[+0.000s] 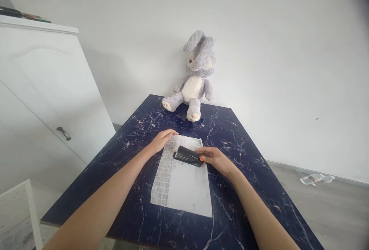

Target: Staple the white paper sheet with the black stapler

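A white printed sheet of paper (182,181) lies on a dark blue marbled table (236,165). A black stapler (186,155) with an orange end rests on the sheet's upper part. My right hand (215,158) touches the stapler's orange end, fingers curled loosely around it. My left hand (162,139) lies flat on the sheet's top left corner, fingers stretched out and pressing the paper down.
A grey and white plush rabbit (195,77) sits at the table's far edge against the white wall. A white cabinet (43,88) with a dark handle stands at the left. A crumpled plastic bottle (315,179) lies on the floor at the right.
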The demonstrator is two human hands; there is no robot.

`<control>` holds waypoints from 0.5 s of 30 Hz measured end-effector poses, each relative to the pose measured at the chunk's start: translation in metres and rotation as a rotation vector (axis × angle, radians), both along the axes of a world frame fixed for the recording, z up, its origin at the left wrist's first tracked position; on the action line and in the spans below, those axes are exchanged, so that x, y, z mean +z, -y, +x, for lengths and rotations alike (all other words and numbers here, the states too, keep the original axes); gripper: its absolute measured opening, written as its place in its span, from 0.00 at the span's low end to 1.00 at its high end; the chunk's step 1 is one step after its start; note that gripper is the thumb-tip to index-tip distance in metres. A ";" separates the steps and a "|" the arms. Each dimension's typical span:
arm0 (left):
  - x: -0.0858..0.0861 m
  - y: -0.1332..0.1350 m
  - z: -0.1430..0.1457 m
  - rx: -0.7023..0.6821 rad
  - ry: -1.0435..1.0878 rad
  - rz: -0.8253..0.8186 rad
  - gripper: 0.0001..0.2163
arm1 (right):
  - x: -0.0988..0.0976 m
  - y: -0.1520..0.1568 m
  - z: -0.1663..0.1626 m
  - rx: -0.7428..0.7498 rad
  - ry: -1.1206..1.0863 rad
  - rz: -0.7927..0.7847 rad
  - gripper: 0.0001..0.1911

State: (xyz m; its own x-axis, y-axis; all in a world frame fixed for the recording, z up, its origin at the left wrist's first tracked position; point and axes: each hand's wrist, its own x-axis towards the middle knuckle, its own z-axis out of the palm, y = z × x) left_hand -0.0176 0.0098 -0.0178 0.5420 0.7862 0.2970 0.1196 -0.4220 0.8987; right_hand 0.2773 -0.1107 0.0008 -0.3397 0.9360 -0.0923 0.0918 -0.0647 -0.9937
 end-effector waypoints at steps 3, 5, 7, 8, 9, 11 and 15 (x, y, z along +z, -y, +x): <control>-0.002 -0.002 0.002 -0.005 0.109 -0.086 0.21 | 0.000 0.000 -0.001 0.000 0.042 0.027 0.23; -0.002 -0.003 0.003 -0.009 0.113 -0.087 0.21 | 0.001 0.001 -0.004 -0.042 0.099 0.109 0.23; -0.002 -0.002 0.003 0.001 0.101 -0.064 0.21 | 0.003 0.003 -0.011 -0.114 0.184 0.283 0.20; -0.001 -0.001 0.003 0.011 0.098 -0.047 0.21 | 0.004 0.003 -0.016 -0.141 0.240 0.388 0.20; 0.000 0.000 0.003 0.021 0.096 -0.030 0.21 | 0.004 0.004 -0.022 -0.151 0.302 0.483 0.21; 0.003 0.002 0.004 0.034 0.096 -0.003 0.21 | 0.002 0.006 -0.033 -0.103 0.431 0.587 0.25; 0.008 0.010 0.010 0.049 0.237 -0.111 0.19 | -0.004 0.009 -0.045 -0.085 0.589 0.645 0.21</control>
